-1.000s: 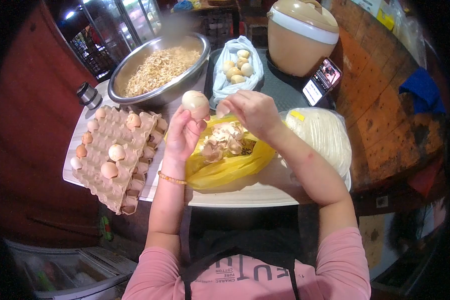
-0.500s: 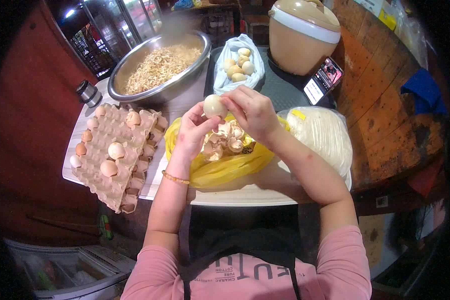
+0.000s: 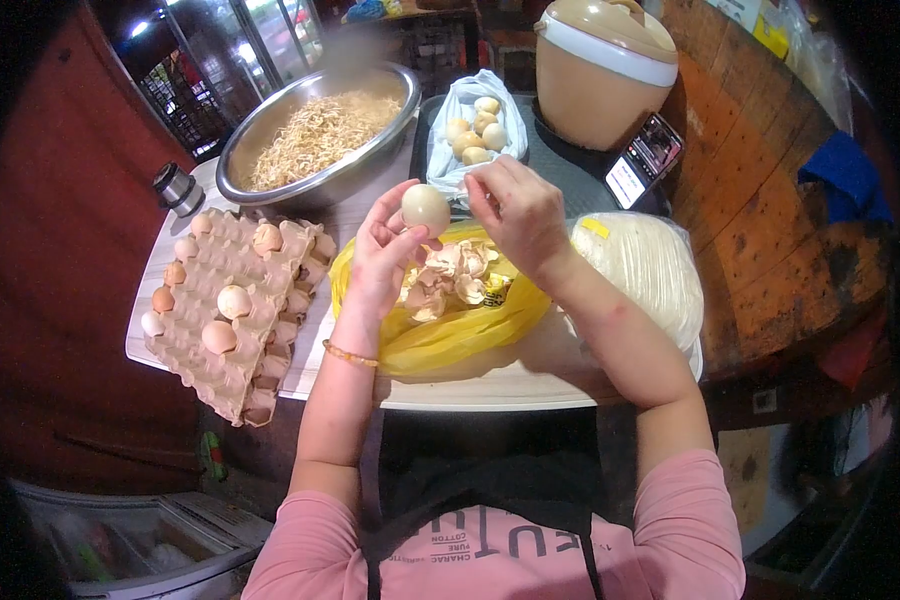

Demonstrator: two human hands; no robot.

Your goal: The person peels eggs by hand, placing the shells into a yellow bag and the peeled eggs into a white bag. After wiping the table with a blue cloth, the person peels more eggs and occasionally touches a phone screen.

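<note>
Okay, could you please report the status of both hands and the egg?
Left hand holding the peeled egg. Right hand beside it, apart, contents unclear. Nothing in the way; yellow plastic bag of eggshells below.

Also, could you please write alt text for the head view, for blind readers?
The left hand holds a peeled egg over a yellow bag of eggshells, the right hand beside it. Behind are a bowl of sprouts and bagged eggs; at left, an egg tray.

The person's left hand [image 3: 382,245] is raised, fingers and thumb curled in a grip, a beaded bracelet [image 3: 350,354] circling the wrist. The right hand [image 3: 515,212], just apart, bends at the wrist with fingertips pinched together. Both bare forearms angle inward.
</note>
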